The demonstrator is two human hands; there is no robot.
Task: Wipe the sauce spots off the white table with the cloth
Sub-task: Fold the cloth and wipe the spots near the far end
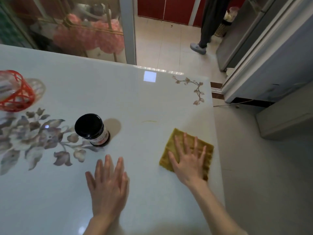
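Note:
A mustard-yellow cloth (171, 143) lies flat on the white table (118, 92) near its right edge. My right hand (188, 160) presses on the cloth with straight, spread fingers. My left hand (108, 185) rests flat on the bare tabletop to the left of the cloth, fingers straight. A faint yellowish sauce smear (149, 121) shows on the table just beyond the cloth, apart from it.
A dark-lidded jar (92, 128) stands left of centre. A red wire basket (15, 95) sits at the far left. The table's right edge runs close to the cloth. A person's legs (205, 31) stand on the tiled floor beyond.

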